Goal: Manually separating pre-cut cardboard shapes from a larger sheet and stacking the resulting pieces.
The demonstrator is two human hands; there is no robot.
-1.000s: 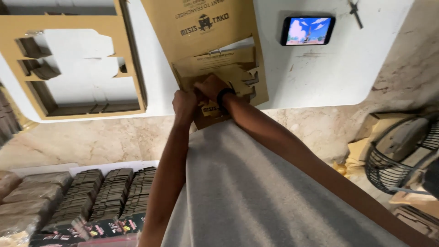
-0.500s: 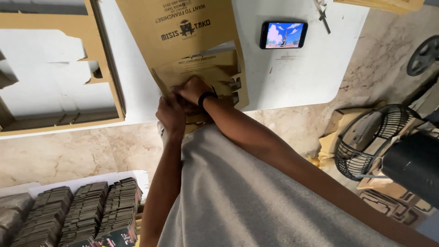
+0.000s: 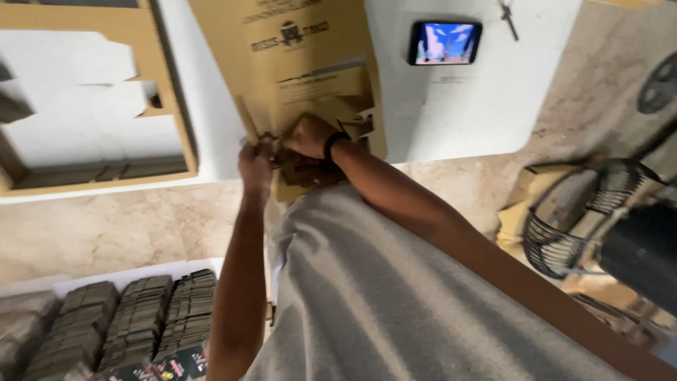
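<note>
I'm working on the flat brown cardboard sheet (image 3: 303, 70) that lies on the white bench (image 3: 465, 113) and hangs over its near edge. My left hand (image 3: 255, 164) is closed in a pinch on a folded cardboard piece (image 3: 303, 173) at the near end of the sheet. My right hand (image 3: 309, 135), just beside the left, is curled into a fist pressing on the same piece; the wrist behind it wears a dark band.

As I judge it, the folding has only got as far as this near end: the flaps there are bent and crumpled together, while the rest of the sheet, away from me, lies flat and unshaped. So most of the forming looks left to do.

Left of the sheet a cardboard frame with cut-out windows (image 3: 99, 106) lies on the bench. Right of the sheet a phone (image 3: 444, 42) lies with its screen lit. Stacks of flat dark pieces (image 3: 127, 324) sit well nearer me than the sheet, down on my left.
</note>
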